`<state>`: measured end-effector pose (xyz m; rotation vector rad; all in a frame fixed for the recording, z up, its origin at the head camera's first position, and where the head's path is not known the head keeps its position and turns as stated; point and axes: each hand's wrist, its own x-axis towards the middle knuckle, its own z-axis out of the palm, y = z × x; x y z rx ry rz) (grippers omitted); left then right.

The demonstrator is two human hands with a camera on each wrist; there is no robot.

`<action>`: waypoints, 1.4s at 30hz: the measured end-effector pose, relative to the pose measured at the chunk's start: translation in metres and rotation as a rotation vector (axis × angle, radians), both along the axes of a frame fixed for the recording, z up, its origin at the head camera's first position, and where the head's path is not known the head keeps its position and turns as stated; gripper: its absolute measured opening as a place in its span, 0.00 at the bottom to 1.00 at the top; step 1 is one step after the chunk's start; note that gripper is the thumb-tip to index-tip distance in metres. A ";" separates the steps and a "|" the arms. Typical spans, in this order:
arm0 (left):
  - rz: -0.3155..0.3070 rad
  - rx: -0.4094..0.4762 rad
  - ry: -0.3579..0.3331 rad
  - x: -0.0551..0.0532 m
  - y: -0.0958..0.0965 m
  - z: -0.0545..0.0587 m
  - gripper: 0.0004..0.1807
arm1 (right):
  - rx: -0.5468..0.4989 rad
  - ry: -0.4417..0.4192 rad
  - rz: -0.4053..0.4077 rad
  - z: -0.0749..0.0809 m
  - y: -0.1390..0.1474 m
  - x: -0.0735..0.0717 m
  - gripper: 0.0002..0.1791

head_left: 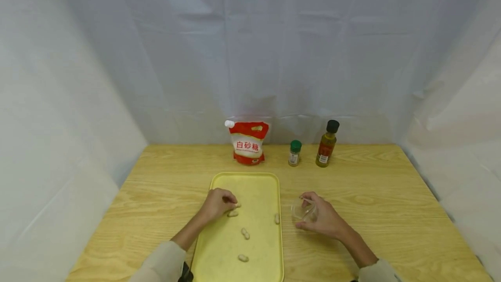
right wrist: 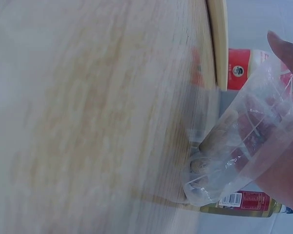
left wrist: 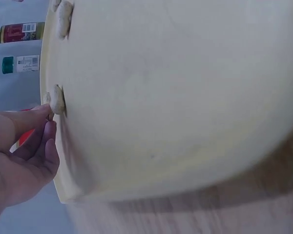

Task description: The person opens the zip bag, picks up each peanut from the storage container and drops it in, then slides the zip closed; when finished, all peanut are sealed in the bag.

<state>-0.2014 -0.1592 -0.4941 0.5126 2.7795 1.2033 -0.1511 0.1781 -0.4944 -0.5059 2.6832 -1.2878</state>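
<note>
Over the left part of the yellow tray (head_left: 258, 186), my left hand (head_left: 219, 203) pinches a peanut (head_left: 238, 205) between thumb and fingertips. Right beside those fingertips lies another unshelled peanut (head_left: 232, 213), seen close up in the left wrist view as a tan peanut (left wrist: 57, 99). Farther along the tray are a peanut (head_left: 245, 233), a peanut (head_left: 243, 257) and, against the right rim, a peanut (head_left: 277, 218). To the right of the tray my right hand (head_left: 322, 219) grips a clear plastic cup (head_left: 298, 209) from its side. Inside the cup the right wrist view shows peanuts (right wrist: 201, 166).
Along the back of the wooden table (head_left: 364, 203) stand a red and white sugar pouch (head_left: 248, 143), a small green-capped seasoning jar (head_left: 294, 153) and a black-capped oil bottle (head_left: 326, 146). Pale sheeting (head_left: 258, 55) hangs behind and on both sides.
</note>
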 end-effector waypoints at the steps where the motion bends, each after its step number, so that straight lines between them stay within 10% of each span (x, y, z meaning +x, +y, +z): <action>1: 0.003 0.003 -0.005 0.000 0.001 0.001 0.02 | 0.003 0.004 0.000 -0.001 0.000 0.000 0.41; 27: -0.142 0.162 -0.058 0.019 0.084 0.039 0.03 | 0.008 0.017 -0.005 -0.001 0.001 0.001 0.42; 42: -0.212 0.250 -0.087 0.030 0.136 0.035 0.04 | -0.013 -0.013 -0.011 0.000 0.001 0.001 0.42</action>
